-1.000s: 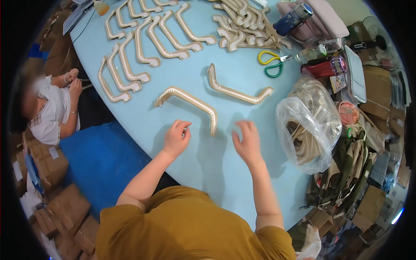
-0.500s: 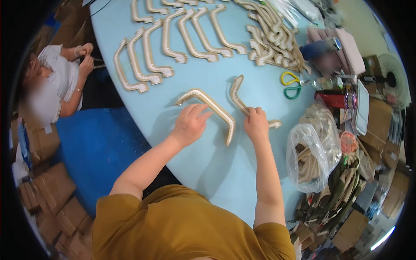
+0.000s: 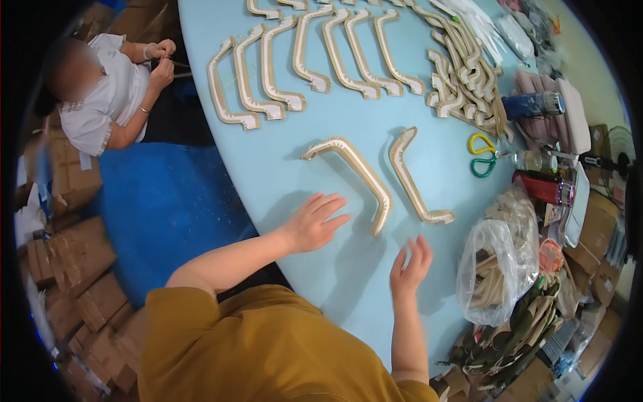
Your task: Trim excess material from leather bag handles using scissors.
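Two bent beige strips with a white band along them lie on the pale blue table in front of me. My left hand (image 3: 316, 222) hovers just left of the nearer-left strip (image 3: 362, 175), fingers spread, holding nothing. Below the end of the other strip (image 3: 410, 179) is my right hand (image 3: 411, 266), its fingers loosely bent and apart, with nothing between them. Neither hand touches a strip. Farther back, several similar strips (image 3: 268, 70) lie side by side in rows.
A heap of beige strips (image 3: 469, 80) lies at the back right. Scissors with yellow and green handles (image 3: 483, 155), a red flask (image 3: 546, 187) and a plastic bag of beige pieces (image 3: 495, 268) line the right side. Another person (image 3: 114, 94) sits at left beyond a blue surface (image 3: 167, 201).
My right hand has let go of the right-hand strip and drawn back toward me. My left hand has moved away from the other strip. The whole view has shifted a little.
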A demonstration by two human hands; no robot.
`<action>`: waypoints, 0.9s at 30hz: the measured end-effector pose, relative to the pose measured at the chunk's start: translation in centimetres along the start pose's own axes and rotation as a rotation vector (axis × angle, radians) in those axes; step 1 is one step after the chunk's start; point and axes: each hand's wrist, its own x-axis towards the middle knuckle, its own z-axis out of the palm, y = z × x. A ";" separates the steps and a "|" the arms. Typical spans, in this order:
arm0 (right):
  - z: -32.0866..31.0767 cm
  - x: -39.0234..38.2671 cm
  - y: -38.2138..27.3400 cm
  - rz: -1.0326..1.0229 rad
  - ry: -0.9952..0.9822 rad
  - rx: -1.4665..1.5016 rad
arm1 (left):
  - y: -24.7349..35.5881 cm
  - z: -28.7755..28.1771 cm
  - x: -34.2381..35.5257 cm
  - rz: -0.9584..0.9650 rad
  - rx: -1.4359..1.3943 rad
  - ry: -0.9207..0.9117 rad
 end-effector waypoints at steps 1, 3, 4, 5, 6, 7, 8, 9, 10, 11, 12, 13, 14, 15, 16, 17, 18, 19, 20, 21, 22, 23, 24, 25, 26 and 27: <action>-0.1 -3.2 0.5 -0.033 -0.052 -0.035 | -0.7 -0.5 -2.3 0.010 0.036 -0.076; -0.4 -9.9 0.8 -0.076 -0.247 -0.034 | -2.7 -2.3 -5.9 -0.020 0.135 -0.263; -0.2 -13.1 1.0 -0.066 -0.364 -0.053 | -3.1 -2.8 -6.5 -0.018 0.149 -0.268; 0.1 -15.9 1.3 -0.052 -0.479 -0.073 | -3.2 -3.4 -6.6 0.015 0.179 -0.322; 0.3 -18.4 1.5 -0.061 -0.516 -0.133 | -3.3 -3.7 -6.5 0.052 0.209 -0.378; 0.8 -20.1 1.7 -0.069 -0.555 -0.191 | -3.3 -3.8 -6.5 0.061 0.220 -0.391; 1.6 -20.8 2.1 -0.098 -0.491 -0.214 | -3.1 -3.6 -6.6 0.065 0.237 -0.390; 1.9 -20.9 2.1 -0.081 -0.495 -0.221 | -3.5 -3.6 -6.5 0.077 0.258 -0.389; 1.6 -20.9 2.1 -0.066 -0.498 -0.226 | -3.5 -3.6 -6.6 0.093 0.277 -0.399; 1.7 -20.8 2.2 -0.077 -0.479 -0.243 | -3.3 -3.5 -6.7 0.074 0.275 -0.420; 1.7 -20.9 2.3 -0.076 -0.480 -0.249 | -3.4 -3.4 -6.7 0.056 0.278 -0.434; 1.9 -21.0 2.4 -0.080 -0.479 -0.257 | -3.5 -3.3 -6.7 0.062 0.275 -0.432; 2.0 -21.0 2.5 -0.097 -0.431 -0.257 | -3.5 -3.3 -6.6 0.071 0.304 -0.424; 2.0 -21.3 2.5 -0.079 -0.418 -0.240 | -3.3 -3.2 -6.7 0.082 0.299 -0.401; 1.9 -21.4 2.5 -0.063 -0.405 -0.225 | -3.2 -3.1 -6.8 0.093 0.293 -0.375; 1.8 -21.6 2.5 -0.051 -0.396 -0.213 | -2.9 -3.0 -6.9 0.103 0.318 -0.366; 1.8 -21.7 2.4 -0.030 -0.398 -0.198 | -2.8 -3.0 -6.9 0.102 0.307 -0.363; 1.6 -21.8 2.2 -0.009 -0.400 -0.186 | -2.7 -2.9 -7.1 0.101 0.294 -0.357; 0.9 -20.7 0.8 -0.019 -0.331 -0.200 | -2.7 -2.8 -7.2 0.121 0.316 -0.345; 0.9 -20.7 0.6 -0.031 -0.300 -0.193 | -2.6 -2.8 -7.7 0.109 0.310 -0.339; 1.1 -20.7 0.6 -0.043 -0.271 -0.190 | -2.6 -2.9 -8.0 0.099 0.301 -0.331; 0.9 -20.9 0.4 -0.058 -0.250 -0.187 | -2.3 -3.1 -8.4 0.109 0.299 -0.295; 0.9 -21.0 0.3 -0.058 -0.243 -0.187 | -2.5 -3.0 -8.8 0.123 0.306 -0.276; 0.9 -21.1 0.2 -0.057 -0.238 -0.190 | -2.8 -2.8 -9.2 0.153 0.315 -0.219; 1.1 -21.5 0.3 -0.065 -0.208 -0.178 | -2.9 -2.7 -9.6 0.186 0.316 -0.171; 1.7 -22.2 1.0 -0.067 -0.162 -0.173 | -3.1 -2.5 -9.9 0.201 0.305 -0.160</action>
